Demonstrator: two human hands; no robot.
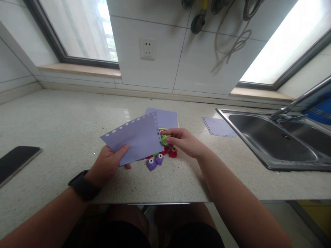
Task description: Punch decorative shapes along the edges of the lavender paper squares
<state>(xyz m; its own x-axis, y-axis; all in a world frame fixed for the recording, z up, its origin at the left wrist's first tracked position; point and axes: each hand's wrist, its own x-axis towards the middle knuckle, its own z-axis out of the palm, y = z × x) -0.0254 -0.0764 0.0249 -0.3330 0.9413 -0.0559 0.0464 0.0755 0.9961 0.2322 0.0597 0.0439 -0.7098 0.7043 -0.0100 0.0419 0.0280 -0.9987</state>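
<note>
My left hand (110, 160) grips a purple sheet of paper (137, 139), thumb on top, raised above the counter. Small cut-out shapes run along the sheet's upper and right edges. My right hand (182, 139) is closed on a green craft punch (164, 140) at the sheet's right edge. Just below lie two purple craft punches (155, 162) and a red craft punch (173, 152). More punches are partly hidden under the sheet. Behind it lies a stack of purple paper (165, 118) with a yellow edge showing.
Another purple sheet with a punched border (219, 127) lies beside the steel sink (274, 137) on the right. A dark flat object (18, 162) rests on the counter (64, 117) at far left. A tiled wall with a power socket (147, 49) stands behind.
</note>
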